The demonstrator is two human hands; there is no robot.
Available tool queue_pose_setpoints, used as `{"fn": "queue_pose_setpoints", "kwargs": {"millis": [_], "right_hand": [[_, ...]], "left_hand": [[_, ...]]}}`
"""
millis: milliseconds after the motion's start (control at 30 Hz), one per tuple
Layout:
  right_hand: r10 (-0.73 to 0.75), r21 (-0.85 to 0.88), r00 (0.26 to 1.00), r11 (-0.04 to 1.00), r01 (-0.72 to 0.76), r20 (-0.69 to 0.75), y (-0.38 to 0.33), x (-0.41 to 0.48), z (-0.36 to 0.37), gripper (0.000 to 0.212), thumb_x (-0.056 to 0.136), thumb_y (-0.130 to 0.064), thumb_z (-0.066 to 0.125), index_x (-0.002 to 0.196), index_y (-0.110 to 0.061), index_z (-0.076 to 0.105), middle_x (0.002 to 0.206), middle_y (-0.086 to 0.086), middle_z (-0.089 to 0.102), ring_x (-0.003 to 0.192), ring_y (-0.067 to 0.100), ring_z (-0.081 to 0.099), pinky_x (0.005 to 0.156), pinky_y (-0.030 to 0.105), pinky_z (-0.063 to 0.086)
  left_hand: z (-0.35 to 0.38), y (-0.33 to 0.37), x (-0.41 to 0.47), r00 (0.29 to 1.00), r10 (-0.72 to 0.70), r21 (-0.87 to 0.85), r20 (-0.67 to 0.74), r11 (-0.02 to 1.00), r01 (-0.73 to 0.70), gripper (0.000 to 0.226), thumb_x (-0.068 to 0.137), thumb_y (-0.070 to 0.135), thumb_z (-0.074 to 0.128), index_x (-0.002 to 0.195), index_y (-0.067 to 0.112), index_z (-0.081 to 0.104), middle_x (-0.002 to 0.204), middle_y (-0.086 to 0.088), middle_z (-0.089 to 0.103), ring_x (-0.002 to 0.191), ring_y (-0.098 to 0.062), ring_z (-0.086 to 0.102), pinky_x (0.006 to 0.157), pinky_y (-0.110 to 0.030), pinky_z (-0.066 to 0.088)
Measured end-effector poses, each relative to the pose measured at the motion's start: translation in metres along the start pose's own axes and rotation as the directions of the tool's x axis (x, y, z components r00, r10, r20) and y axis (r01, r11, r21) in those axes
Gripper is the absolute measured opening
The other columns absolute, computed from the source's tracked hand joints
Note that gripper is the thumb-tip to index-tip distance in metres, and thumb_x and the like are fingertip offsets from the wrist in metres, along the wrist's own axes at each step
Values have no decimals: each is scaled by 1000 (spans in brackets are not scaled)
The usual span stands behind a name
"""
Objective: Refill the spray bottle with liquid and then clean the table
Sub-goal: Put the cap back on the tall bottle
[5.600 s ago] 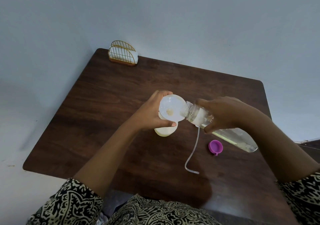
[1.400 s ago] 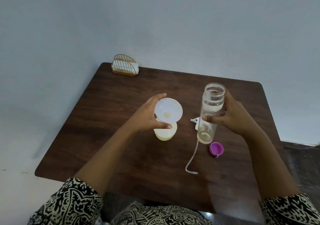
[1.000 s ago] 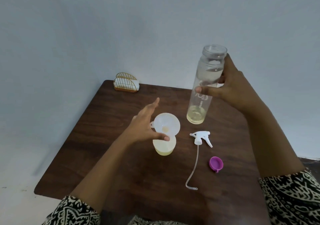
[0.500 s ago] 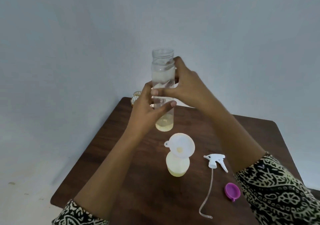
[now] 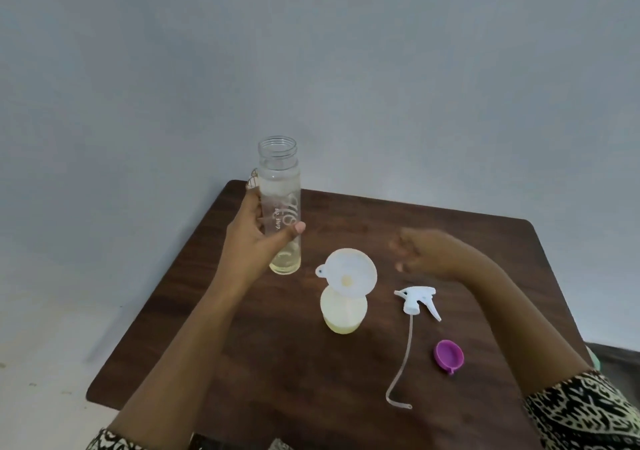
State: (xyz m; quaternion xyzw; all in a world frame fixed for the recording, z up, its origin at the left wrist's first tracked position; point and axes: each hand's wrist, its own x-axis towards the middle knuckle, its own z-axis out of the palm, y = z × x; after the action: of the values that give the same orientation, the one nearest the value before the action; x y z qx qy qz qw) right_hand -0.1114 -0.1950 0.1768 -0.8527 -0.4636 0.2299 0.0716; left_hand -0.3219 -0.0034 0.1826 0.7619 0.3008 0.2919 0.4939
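Bottle (image 5: pixel 279 179) sits upright in grip of left hand (image 5: pixel 251 245).

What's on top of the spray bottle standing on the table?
A white funnel sits on the spray bottle, covering its mouth; the funnel's spout is hidden.

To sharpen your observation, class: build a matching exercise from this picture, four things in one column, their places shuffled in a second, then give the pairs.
Things
1. clear bottle
2. funnel
3. trigger sprayer
4. purple cap

Places
A. lying on the table, farthest right
B. seated in the mouth of the spray bottle
C. held upright in the left hand
D. lying on the table, tube trailing toward the person

Pairs: 1-C, 2-B, 3-D, 4-A
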Motion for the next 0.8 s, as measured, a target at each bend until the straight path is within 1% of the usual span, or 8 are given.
{"fn": "queue_pose_setpoints", "kwargs": {"millis": [33, 133, 200, 300, 433, 600, 700, 800], "right_hand": [[67, -103, 995, 993, -59, 78, 17, -2, 15, 25, 83, -26, 65, 103, -28, 49, 123, -6, 59, 98, 16, 53, 79, 26, 39], [267, -260, 933, 944, -203, 242, 61, -14, 67, 63, 76, -29, 72, 131, -22, 42, 130, 2, 51, 112, 22, 54, 86, 30, 44], [324, -280, 905, 928, -247, 276, 77, -24, 99, 78, 70, -33, 77, 136, -22, 37, 133, 4, 45, 116, 25, 53, 90, 34, 46], [378, -271, 896, 910, -314, 233, 87, -34, 133, 89, 63, -44, 81, 137, -24, 34, 132, 2, 42, 118, 26, 52, 89, 37, 48], [420, -245, 890, 895, -374, 176, 88, -35, 154, 78, 69, -47, 76, 132, -24, 36, 127, 2, 43, 113, 25, 54, 79, 35, 48], [431, -256, 895, 884, -392, 116, 83, -30, 157, 50, 80, -31, 62, 125, -19, 43, 120, 5, 49, 104, 25, 58, 72, 32, 47], [397, -158, 918, 908, -389, 22, 68, -29, 123, 43, 84, -33, 55, 125, -23, 47, 112, 5, 50, 98, 25, 60, 76, 30, 46], [304, 12, 944, 952, -305, -131, 39, -30, 66, 35, 84, -36, 60, 115, -20, 54, 104, 3, 46, 88, 25, 58, 74, 29, 43]], "left_hand": [[2, -2, -1, 1000, -9, -5, 0, 1000, 9, 74, 65, 40, 81, 130, 32, 47, 115, 12, 66, 103, -10, 66, 93, -45, 53], [7, -6, -5, 1000, -28, -17, 13, 999, 28, 77, 62, 42, 81, 131, 33, 47, 115, 11, 67, 103, -11, 66, 94, -46, 52], [12, -9, -7, 999, -34, -21, 26, 999, 35, 79, 61, 46, 80, 131, 33, 46, 116, 11, 66, 105, -12, 66, 94, -47, 52], [17, -14, -9, 998, -57, -21, 34, 998, 58, 74, 62, 45, 81, 126, 33, 47, 117, 10, 65, 106, -13, 65, 93, -48, 53], [23, -16, -11, 997, -69, -6, 44, 998, 69, 68, 71, 30, 83, 127, 29, 46, 116, 9, 65, 104, -12, 65, 92, -47, 53], [24, -17, -15, 996, -80, 3, 46, 997, 80, 70, 70, 33, 83, 128, 27, 46, 116, 9, 64, 105, -12, 64, 93, -44, 53], [23, -14, -18, 995, -82, 16, 58, 997, 81, 67, 73, 28, 81, 129, 27, 44, 118, 9, 62, 106, -10, 63, 93, -39, 53], [22, -11, -20, 995, -86, 18, 57, 996, 85, 66, 73, 27, 80, 129, 27, 44, 118, 8, 62, 106, -9, 62, 93, -37, 53]]}}
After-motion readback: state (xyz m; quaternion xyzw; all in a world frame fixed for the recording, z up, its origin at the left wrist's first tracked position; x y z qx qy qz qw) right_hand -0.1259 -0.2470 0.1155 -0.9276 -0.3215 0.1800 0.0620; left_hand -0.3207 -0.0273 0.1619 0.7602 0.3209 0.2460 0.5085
